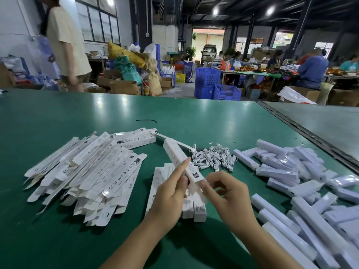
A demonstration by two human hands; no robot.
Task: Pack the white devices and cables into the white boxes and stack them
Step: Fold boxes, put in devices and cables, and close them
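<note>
My left hand holds a long white box that points away from me, its index finger lying straight along the box's side. My right hand pinches the near end of that box at its flap. Beneath my hands lies a small stack of packed white boxes. A heap of flat, unfolded white boxes covers the table to the left. A pile of coiled white cables sits just beyond my right hand. Many long white devices in clear wrap are heaped at the right.
The green table stretches ahead, with a black cable tie lying on it. A metal seam separates a grey table at the right. A person in a cream shirt stands beyond the far left edge. Blue crates stand farther back.
</note>
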